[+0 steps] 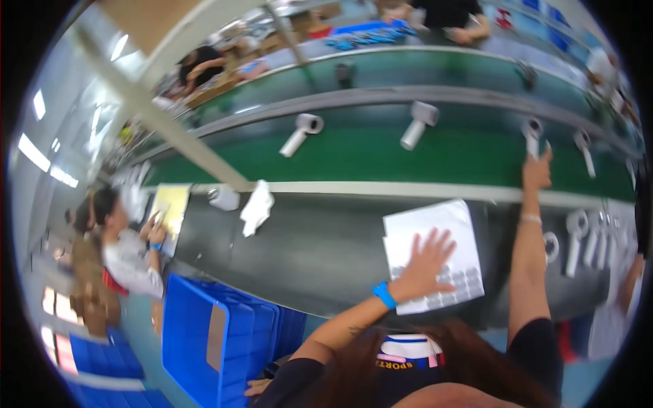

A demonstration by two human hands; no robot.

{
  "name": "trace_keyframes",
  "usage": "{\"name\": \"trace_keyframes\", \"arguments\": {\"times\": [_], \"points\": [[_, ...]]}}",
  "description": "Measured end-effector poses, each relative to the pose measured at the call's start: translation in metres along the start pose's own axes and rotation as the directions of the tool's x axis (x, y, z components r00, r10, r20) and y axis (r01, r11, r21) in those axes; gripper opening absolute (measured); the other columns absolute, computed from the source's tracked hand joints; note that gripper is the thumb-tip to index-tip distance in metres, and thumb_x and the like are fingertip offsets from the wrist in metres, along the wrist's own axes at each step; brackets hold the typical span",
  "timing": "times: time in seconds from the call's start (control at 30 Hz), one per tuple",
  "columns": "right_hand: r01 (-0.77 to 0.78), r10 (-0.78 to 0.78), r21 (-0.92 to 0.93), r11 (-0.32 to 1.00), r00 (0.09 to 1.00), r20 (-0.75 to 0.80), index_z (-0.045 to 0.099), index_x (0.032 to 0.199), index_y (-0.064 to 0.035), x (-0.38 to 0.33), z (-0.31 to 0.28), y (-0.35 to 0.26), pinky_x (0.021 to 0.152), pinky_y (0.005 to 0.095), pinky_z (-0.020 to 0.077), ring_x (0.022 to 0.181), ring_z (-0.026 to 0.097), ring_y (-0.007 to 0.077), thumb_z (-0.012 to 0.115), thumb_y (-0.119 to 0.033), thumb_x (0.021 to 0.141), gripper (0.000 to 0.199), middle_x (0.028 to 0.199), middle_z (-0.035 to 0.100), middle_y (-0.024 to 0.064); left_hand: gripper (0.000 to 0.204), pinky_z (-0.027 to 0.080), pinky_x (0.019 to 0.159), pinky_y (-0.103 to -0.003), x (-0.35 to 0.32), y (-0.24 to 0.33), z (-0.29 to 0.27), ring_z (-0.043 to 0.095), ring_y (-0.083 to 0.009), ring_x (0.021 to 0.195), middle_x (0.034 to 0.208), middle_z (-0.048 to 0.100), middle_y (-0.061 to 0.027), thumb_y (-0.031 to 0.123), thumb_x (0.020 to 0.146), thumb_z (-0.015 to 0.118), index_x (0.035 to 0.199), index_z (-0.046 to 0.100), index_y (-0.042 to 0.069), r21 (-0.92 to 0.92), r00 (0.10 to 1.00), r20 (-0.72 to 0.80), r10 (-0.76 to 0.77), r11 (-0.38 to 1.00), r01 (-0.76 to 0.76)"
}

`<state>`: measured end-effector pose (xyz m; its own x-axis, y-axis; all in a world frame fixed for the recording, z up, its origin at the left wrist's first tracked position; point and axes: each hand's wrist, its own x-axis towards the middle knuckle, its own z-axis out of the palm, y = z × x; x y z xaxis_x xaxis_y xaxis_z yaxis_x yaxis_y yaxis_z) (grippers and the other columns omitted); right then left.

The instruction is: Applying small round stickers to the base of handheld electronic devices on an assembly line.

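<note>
My left hand (425, 268) lies flat with its fingers spread on white sheets (435, 221) on the dark worktable. Rows of round grey stickers (466, 277) show on the sheets beside it. My right arm is stretched far forward over the green conveyor belt (354, 146). There my right hand (537, 170) has its fingers around the lower handle of a white hair dryer (532, 129), one finger pointing up alongside. Part of that handle is hidden by the hand.
More white hair dryers lie on the belt, one (294, 136) left and one (418, 126) nearer the middle. Several hair dryers (577, 241) stand at the table's right. A white cloth (257, 209) lies left. Blue crates (197, 333) stand below; a co-worker (129, 251) sits at left.
</note>
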<state>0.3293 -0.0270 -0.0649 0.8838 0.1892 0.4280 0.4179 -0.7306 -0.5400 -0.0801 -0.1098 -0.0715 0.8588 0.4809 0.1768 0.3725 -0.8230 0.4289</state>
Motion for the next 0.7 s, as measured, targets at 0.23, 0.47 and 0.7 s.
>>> {"name": "trace_keyframes", "arguments": {"times": [0.23,0.47,0.7], "points": [[0.253,-0.182,0.612,0.749,0.967,-0.177,0.033,0.136,-0.0122,-0.003,-0.044,-0.041,0.088,0.0361,0.0459,0.099,0.062,0.0269,0.064,0.002,0.080,0.065,0.107,0.064,0.0124,0.107,0.003,0.109,-0.062,-0.002,0.003,-0.009,0.004,-0.0405,0.141,0.153,0.011,-0.0201,0.059,0.064,0.071,0.143,0.027,0.003,-0.107,1.000,-0.004,0.008,0.994,-0.008],[0.319,-0.726,0.882,0.347,0.687,0.038,0.034,0.137,-0.0061,-0.131,-0.190,-0.086,0.093,0.0308,0.0426,0.110,0.055,0.0224,0.053,0.012,0.082,0.061,0.127,0.050,0.0132,0.079,0.022,0.107,-0.050,-0.008,0.005,-0.054,0.024,-0.0361,0.135,0.149,0.022,-0.0181,0.035,0.081,0.067,0.144,0.027,0.007,-0.274,0.924,-0.376,-0.074,0.961,-0.035],[0.489,-0.978,0.860,0.148,0.202,0.053,0.052,0.118,-0.0089,-0.244,-0.260,-0.095,0.089,0.0406,0.0459,0.104,0.056,0.0371,0.060,0.010,0.075,0.048,0.120,0.051,0.0207,0.069,0.050,0.069,-0.032,-0.033,0.021,-0.097,0.058,-0.0238,0.070,0.127,0.048,-0.0195,0.003,0.082,0.063,0.142,0.028,0.005,-0.634,0.909,-0.352,-0.221,0.771,-0.058]]}}
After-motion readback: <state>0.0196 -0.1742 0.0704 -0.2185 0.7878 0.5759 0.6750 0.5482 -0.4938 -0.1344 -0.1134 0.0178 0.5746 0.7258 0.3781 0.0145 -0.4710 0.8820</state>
